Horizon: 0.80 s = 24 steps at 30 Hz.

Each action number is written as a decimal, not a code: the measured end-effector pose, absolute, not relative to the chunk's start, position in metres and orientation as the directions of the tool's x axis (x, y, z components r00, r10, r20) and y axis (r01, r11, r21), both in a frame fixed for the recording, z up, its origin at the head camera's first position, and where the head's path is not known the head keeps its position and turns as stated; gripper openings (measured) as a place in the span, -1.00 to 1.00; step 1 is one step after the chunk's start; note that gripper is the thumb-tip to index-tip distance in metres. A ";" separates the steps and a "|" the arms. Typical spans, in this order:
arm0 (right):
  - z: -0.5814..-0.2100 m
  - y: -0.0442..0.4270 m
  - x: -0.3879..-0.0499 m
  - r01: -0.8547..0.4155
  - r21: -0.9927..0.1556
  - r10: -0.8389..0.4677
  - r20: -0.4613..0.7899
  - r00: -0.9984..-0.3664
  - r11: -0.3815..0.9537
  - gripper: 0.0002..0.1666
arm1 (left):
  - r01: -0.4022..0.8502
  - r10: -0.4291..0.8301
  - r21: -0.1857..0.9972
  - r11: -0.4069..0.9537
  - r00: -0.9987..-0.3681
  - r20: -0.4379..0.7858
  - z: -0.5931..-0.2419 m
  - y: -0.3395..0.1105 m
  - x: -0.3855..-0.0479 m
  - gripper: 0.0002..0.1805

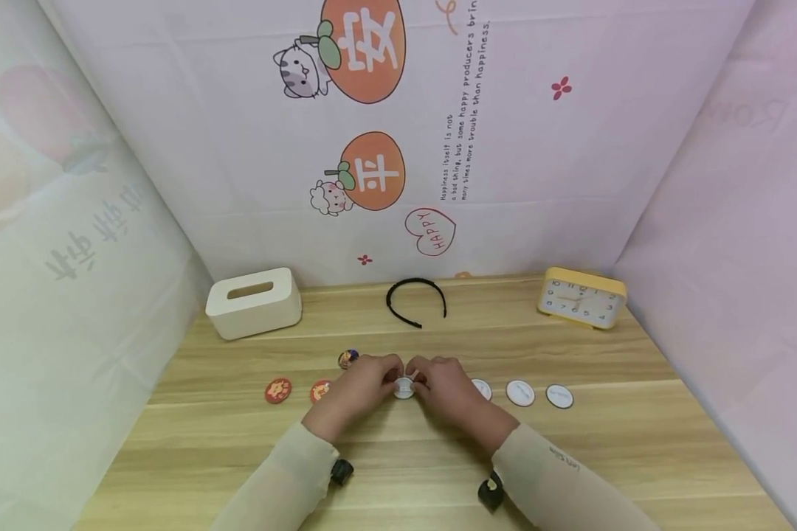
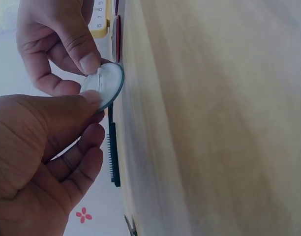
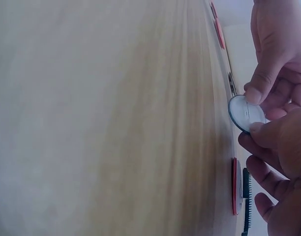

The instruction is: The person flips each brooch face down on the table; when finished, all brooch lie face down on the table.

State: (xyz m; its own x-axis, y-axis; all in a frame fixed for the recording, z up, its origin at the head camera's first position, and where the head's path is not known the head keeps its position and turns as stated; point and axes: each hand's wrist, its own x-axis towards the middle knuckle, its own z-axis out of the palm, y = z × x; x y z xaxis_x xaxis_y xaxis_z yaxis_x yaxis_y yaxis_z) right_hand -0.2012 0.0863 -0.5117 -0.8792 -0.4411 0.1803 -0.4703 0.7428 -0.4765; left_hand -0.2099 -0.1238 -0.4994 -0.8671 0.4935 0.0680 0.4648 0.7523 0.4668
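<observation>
A round badge (image 1: 404, 389), its pale back with a thin pin toward me, is held between both hands a little above the wooden table. My left hand (image 1: 367, 380) pinches one edge of it between thumb and fingers. From the opposite edge my right hand (image 1: 446, 387) pinches it the same way. Both wrist views show the thumbs on the badge's back (image 2: 111, 82), near the ends of the pin. Its front faces away and is hidden. Beside the left hand lie red badges (image 1: 278, 390) and a dark picture badge (image 1: 348, 358).
Pale-backed badges (image 1: 520, 393) lie in a row to the right. A black headband (image 1: 392, 299) lies at the back of the table (image 1: 398, 479), between a white tissue box (image 1: 259, 317) and a yellow clock (image 1: 583, 299). Printed cloth walls surround the table's back and sides.
</observation>
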 end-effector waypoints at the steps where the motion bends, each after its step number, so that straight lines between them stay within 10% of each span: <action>1: -0.512 0.086 -0.201 -0.469 -0.476 -0.439 0.181 -0.880 0.744 -0.83 | 0.464 0.496 0.471 0.750 -0.866 0.063 -0.499 -0.124 -0.210 -0.93; 24: -0.518 0.088 -0.201 -0.524 -0.433 -0.517 0.145 -0.843 0.733 -0.78 | 0.492 0.555 0.453 0.744 -0.832 -0.009 -0.503 -0.123 -0.214 -0.91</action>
State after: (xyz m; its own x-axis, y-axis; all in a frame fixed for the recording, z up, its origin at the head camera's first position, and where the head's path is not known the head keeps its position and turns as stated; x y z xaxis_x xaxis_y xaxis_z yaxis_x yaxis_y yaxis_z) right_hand -0.2011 0.0885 -0.5184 -0.8433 -0.5174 0.1453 -0.5244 0.7331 -0.4332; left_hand -0.2137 -0.1230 -0.5032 -0.8316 0.5552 -0.0086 0.4918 0.7437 0.4528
